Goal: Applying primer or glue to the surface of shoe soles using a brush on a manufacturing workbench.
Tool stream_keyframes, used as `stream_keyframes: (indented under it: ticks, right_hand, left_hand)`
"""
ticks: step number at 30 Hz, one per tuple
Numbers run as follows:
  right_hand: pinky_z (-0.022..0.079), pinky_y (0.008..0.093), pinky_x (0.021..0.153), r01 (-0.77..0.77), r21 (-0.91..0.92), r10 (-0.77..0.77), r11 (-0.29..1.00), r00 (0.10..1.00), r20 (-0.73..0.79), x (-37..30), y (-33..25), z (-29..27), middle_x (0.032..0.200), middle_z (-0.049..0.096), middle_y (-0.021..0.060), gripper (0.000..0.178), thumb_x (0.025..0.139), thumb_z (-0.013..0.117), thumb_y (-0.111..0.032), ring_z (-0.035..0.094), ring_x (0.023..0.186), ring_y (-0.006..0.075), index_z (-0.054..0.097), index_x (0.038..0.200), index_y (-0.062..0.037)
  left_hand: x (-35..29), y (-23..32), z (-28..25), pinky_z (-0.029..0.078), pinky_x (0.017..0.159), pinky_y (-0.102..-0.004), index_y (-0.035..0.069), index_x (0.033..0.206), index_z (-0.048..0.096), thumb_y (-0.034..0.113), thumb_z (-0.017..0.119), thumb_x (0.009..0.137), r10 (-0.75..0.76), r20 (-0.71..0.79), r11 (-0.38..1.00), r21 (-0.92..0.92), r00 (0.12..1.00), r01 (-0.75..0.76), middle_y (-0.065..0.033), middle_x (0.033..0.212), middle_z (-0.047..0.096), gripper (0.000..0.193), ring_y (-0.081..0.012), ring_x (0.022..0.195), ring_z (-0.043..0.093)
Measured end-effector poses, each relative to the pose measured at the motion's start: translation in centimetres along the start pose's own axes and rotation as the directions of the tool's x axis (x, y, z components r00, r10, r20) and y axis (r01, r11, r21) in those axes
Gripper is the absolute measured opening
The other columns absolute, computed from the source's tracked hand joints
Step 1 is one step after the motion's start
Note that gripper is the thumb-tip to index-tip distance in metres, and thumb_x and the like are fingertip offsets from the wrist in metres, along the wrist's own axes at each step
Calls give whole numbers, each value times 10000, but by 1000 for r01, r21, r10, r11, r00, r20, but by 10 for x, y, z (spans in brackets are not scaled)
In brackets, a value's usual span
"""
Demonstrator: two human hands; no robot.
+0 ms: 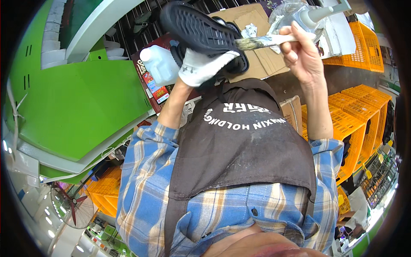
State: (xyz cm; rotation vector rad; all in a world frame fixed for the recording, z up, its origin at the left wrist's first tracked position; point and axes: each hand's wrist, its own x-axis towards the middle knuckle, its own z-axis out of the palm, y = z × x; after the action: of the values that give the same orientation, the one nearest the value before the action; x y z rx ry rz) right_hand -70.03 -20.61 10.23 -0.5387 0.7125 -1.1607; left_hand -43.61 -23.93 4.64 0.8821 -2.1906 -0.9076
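My left hand (201, 67), in a white glove, is closed on a black sandal (195, 30) and holds it tilted with its ridged sole facing me. Bare-skinned, my right hand (305, 58) pinches the pale handle of a paintbrush (270, 40) between thumb and fingers. The dark-stained bristles reach the sandal's sole edge near the strap end; whether they press on it I cannot tell. Another black sandal (240, 64) lies partly hidden behind the glove. Just left of the glove stands a translucent white plastic jug (162, 66).
Flattened cardboard (257, 19) covers the bench, with crumpled white tissue (249, 31) on it. Beyond my right hand is a grey spouted container (309, 19) wrapped in plastic. Orange crates (349, 124) stand at right. A green machine panel (81, 103) fills the left.
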Motion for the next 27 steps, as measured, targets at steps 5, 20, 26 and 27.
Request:
stream_keyframes:
  ticks: [5,20,26,27]
  right_hand:
    - [454,217,617,423,-767,-97,483,896,433,-6,-32,11,821,621,50,215,861,620,-130,561,696,106,654,1031,-3]
    - [494,214,575,120,-960,-273,252,961,49,-1,6,12,768,659,59,161,855,636,-124,630,638,92,658,939,11]
    - [477,235,540,285,-899,-416,333,900,131,-2,24,21,739,639,53,154,829,661,-125,605,616,104,656,935,-13]
    - [483,254,558,427,-891,-421,154,844,332,-4,30,22,753,631,60,160,816,669,-105,606,639,129,650,953,-26]
  left_hand:
    - [-9,-1,-11,563,722,-403,39,1289,435,497,334,948,-198,465,-215,-879,863,425,-212,1094,575,580,-308,812,645]
    - [-14,24,4,513,855,-321,73,1400,318,341,416,968,-366,340,25,-927,866,374,-115,1234,520,517,-189,1017,591]
    - [-15,17,7,512,842,-318,60,1382,332,335,366,981,-348,380,-69,-922,857,380,-90,1200,539,488,-180,999,590]
    - [-16,14,9,516,836,-322,55,1349,371,332,363,981,-321,383,-129,-924,866,361,-95,1172,560,460,-195,980,602]
